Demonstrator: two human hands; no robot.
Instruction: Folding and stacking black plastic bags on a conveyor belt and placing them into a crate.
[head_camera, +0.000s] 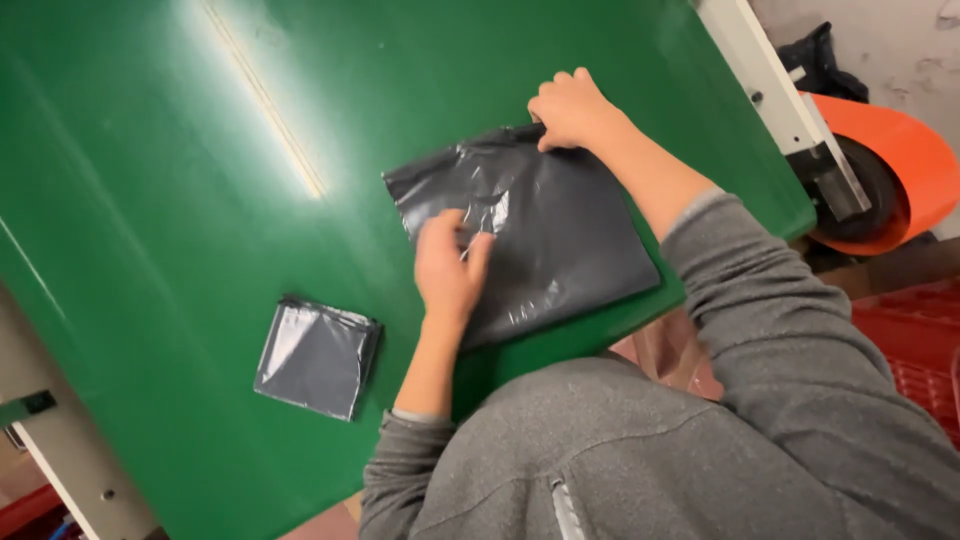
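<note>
Grey plastic mailer bag (540, 230) under both hands, smaller folded bag (316, 357) left.

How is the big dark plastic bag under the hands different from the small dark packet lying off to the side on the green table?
The big bag lies spread out, wide and flat; the small packet is folded into a compact square. The big bag is the larger of the two. The left hand presses on the big bag and the right hand holds its far edge, while nothing touches the small packet. Both are glossy dark grey plastic resting on the green table.
</note>
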